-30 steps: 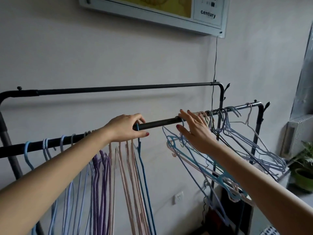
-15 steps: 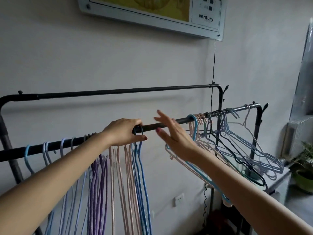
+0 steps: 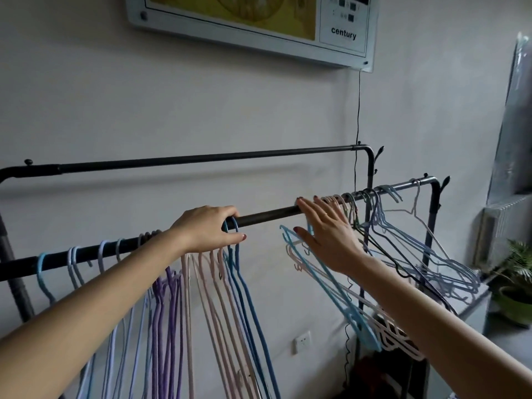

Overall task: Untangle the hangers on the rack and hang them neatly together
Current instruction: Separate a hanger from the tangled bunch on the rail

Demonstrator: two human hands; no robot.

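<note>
Your left hand [image 3: 208, 228] grips the rail [image 3: 270, 216] over the dark blue hanger [image 3: 247, 289]; your right hand [image 3: 328, 234], fingers spread wide, touches the tangled hangers [image 3: 408, 254].

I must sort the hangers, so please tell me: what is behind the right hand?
Behind the right hand are the rail, pink hooks and a light blue hanger. Its palm covers that hanger's neck.

Rack rail [image 3: 267, 216]: dark metal tube, smooth, low sheen; lighter, shinier metal at the right end. Hangers [image 3: 239, 286]: thin wire, matt coating that looks velvety, in blue, pink and purple. Wall [image 3: 201, 105]: matt painted plaster. Wall panel [image 3: 342, 57]: glossy, with a pale smooth frame.
</note>
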